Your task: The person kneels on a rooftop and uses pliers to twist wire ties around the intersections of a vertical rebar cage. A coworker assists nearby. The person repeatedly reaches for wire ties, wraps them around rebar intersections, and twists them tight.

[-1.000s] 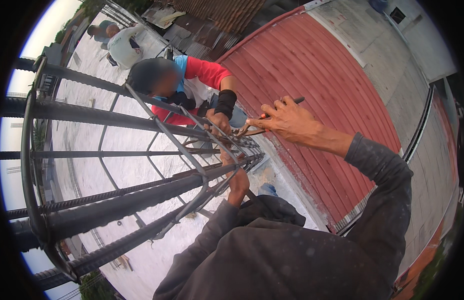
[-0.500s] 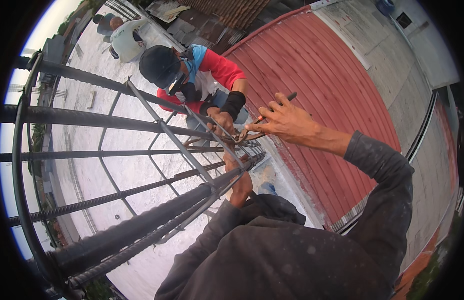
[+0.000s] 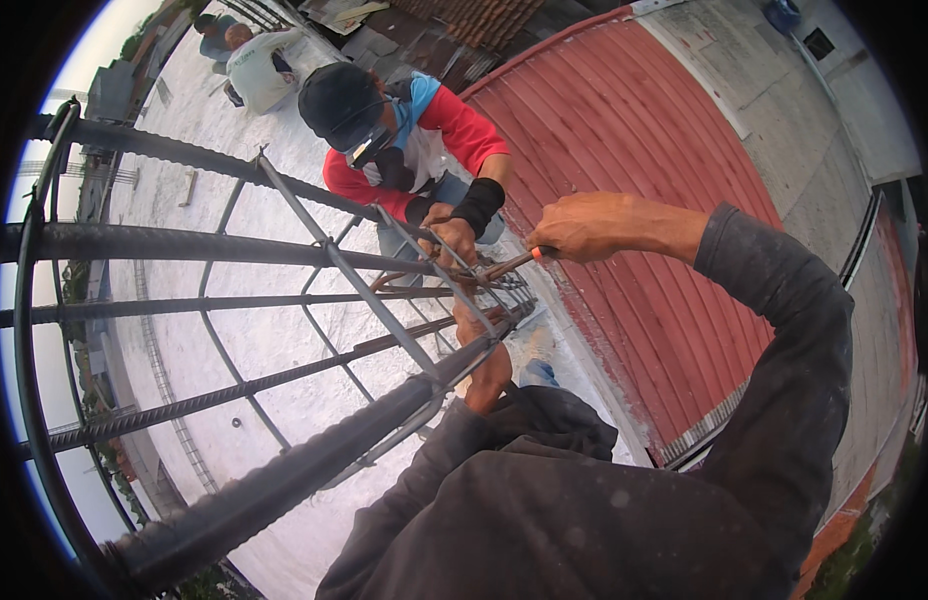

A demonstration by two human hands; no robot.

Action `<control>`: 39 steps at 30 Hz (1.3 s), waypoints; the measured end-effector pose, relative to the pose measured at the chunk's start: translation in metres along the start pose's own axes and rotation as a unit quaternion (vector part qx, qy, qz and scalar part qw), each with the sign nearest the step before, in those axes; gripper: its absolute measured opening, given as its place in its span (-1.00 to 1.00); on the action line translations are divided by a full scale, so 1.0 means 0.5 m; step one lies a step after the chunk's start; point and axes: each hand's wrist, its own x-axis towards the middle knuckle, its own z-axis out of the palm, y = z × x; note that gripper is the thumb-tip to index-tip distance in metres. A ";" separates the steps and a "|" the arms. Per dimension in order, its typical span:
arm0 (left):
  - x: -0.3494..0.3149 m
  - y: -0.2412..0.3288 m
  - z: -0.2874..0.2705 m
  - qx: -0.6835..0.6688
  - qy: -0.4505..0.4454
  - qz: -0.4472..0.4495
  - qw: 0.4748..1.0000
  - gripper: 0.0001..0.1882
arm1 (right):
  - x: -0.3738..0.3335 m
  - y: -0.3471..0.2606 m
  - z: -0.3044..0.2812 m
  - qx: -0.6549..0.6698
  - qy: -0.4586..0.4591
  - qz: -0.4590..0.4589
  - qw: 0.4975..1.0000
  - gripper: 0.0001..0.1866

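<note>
My right hand (image 3: 584, 228) is closed round the dark handle of a pair of rusty pincers (image 3: 506, 267), which has an orange band. The jaws point left into the far part of a rebar cage (image 3: 284, 250). Beneath them, my left hand (image 3: 481, 365) reaches up among the bars. Its fingers are hidden behind the steel and close to the co-worker's hands, so I cannot tell what they hold. A co-worker's hands (image 3: 450, 236), with a black wristband (image 3: 478, 206), grip the cage at that same joint.
The co-worker (image 3: 384, 150), in a cap and red sleeves, crouches across the cage. Two more people (image 3: 259, 68) sit farther off on the pale concrete slab (image 3: 274, 350). A red corrugated roof (image 3: 624, 130) lies on the right beyond the slab's edge. Long ribbed bars fill the left side.
My right hand has gone from spread fingers on the pincers to a closed grip, with the wrist turned over. The view has shifted slightly, and the co-worker's hands stay at the joint.
</note>
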 end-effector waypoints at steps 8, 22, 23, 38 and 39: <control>0.000 -0.021 0.002 0.013 -0.001 -0.009 1.000 -0.25 | 0.033 0.053 -0.016 0.427 -0.253 0.114 0.861 -0.57; 0.000 -0.006 0.014 -0.032 0.020 0.047 0.998 -0.33 | -0.045 0.035 0.085 -0.191 0.350 -0.060 0.915 -0.48; 0.000 -0.011 0.013 -0.012 0.019 0.013 1.000 -0.34 | -0.039 0.039 0.087 -0.263 0.446 -0.089 0.851 -0.52; -0.015 -0.100 -0.011 0.136 -0.003 -0.158 0.978 -0.37 | -0.015 0.051 0.107 0.217 0.031 0.106 0.970 -0.59; -0.014 -0.087 -0.003 0.124 0.027 -0.129 0.984 -0.36 | -0.016 0.048 0.126 0.228 0.051 0.100 0.967 -0.63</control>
